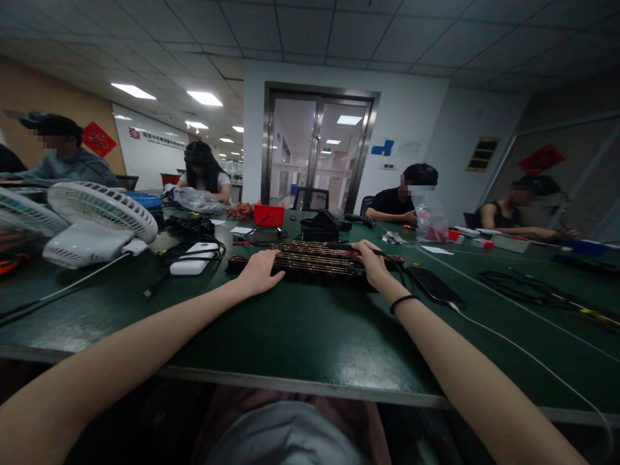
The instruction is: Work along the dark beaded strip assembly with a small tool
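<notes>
Copper-colored rods (317,258) in a dark rack lie across the desk (295,336), between the two hands. Left hand (260,272): rests at their left end, fingers slightly spread. Right hand (371,261): closed around a dark, pen-like tool (341,246) above their right part.

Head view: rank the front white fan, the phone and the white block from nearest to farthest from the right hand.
1. Phone, to the right hand's right
2. White block, past the left hand
3. Front white fan, farther left
</notes>
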Demonstrator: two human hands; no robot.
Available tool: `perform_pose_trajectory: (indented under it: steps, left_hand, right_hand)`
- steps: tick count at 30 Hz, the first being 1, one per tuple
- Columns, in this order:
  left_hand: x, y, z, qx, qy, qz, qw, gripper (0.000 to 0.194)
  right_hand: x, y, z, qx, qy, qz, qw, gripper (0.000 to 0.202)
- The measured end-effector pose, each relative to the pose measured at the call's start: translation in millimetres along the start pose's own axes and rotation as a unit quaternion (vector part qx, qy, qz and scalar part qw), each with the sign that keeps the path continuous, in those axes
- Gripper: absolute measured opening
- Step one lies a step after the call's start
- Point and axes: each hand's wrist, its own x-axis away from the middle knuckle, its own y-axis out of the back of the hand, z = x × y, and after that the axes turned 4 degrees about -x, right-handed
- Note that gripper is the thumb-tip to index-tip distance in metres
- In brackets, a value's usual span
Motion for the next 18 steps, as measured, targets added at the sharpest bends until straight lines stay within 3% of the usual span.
perform_pose_trajectory:
  steps: [6,18]
  left_hand:
    - [-1.3,-4.1,3.6,0.016,-0.006,-0.024,1.000,0.053]
    - [-6.6,-9.6,15.6,-0.008,0.033,-0.073,0.997,0.040]
  right_hand:
    - [7.0,-3.5,3.0,0.002,-0.008,0.065,0.998,0.029]
    - [5.8,-4.2,0.6,0.004,-0.024,0.061,0.998,0.018]
